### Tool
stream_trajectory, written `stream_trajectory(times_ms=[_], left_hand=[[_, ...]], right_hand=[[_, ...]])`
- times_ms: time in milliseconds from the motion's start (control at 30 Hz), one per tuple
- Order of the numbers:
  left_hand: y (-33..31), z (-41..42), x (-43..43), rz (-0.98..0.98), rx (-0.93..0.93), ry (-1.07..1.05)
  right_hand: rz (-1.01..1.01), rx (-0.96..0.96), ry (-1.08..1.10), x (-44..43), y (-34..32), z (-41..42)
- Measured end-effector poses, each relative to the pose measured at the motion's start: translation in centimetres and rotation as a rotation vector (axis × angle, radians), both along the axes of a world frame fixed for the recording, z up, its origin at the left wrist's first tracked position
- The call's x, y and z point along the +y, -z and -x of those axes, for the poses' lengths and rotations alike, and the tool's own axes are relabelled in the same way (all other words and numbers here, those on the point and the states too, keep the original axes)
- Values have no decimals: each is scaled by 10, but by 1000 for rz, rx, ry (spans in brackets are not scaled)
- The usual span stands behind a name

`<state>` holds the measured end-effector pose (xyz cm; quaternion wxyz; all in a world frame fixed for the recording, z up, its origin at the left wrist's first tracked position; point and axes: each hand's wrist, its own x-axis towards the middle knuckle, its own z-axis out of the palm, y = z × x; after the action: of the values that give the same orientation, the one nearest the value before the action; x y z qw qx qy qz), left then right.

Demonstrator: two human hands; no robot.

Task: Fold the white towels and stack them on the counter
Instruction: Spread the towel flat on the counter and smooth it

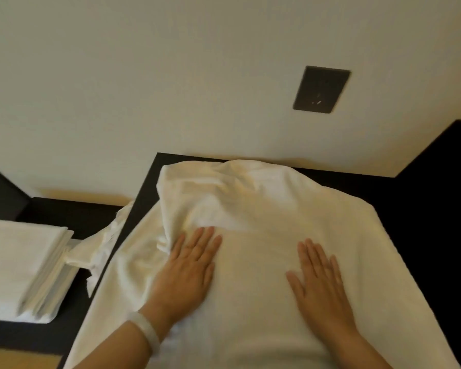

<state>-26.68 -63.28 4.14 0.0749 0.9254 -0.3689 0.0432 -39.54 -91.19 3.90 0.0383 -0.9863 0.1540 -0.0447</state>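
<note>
Towel: the white towel [264, 209] you are working on lies spread over the dark counter [144, 193], right in front of you. It is a soft, matte cloth with a fine nap. The near half is flat and smooth, and the far half is rumpled into low ridges against the wall [144, 75].
Towel edge: one loose corner spills over the counter's left edge and hangs down toward the lower surface [72, 217]. You cannot tell whether it touches the stack there.
Left hand: your left hand [189, 267] rests palm down on the towel. Its fingers are straight and close together, and the tips sit at the foot of a raised fold.
Right hand: your right hand [320, 283] lies flat on the smooth part, well apart from the left. The fingers are straight and nearly together, with the thumb splayed out to the side.
Bracelet: a pale, smooth, rounded bangle [149, 328] circles your left wrist.
Stack: the folded towels [19, 262] sit as a neat rectangular pile on the lower dark surface to your left, their layered edges facing the counter.
Counter: flat, matte, near black, with a sharp square corner.
Wall plate: a dark rectangular plate [321, 89] is set flush in the plain cream wall.
</note>
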Motion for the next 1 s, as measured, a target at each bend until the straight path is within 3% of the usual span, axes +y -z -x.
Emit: stream_trajectory(times_ms=[233,367,433,500,567,667,733,833,933,1000], left_hand=[[0,36,9,-8,24,32],[-11,20,16,-59,15,67],[-21,3,28,-75,-27,-25],[-25,-25,46,-71,-46,-247],[-31,-54,65,-78,25,-484],[-37,-82,80,-72,132,-619],[-37,-96,80,52,228,-604],[-52,-102,67,277,409,-493],[-55,-105,61,271,581,-422],[-52,-115,72,369,575,-533]], right_hand=[[-125,-84,34,18,-6,24],[-65,-96,-267,41,-7,-16],[-56,-47,-299,48,-11,-39],[-41,-16,-252,50,-20,-65],[17,56,-228,48,-39,-92],[-134,114,-271,45,-57,-136],[-248,55,-288,48,-67,-163],[-264,12,-310,52,-76,-202],[-235,134,-293,50,-69,-232],[-217,151,-293,48,-62,-239]])
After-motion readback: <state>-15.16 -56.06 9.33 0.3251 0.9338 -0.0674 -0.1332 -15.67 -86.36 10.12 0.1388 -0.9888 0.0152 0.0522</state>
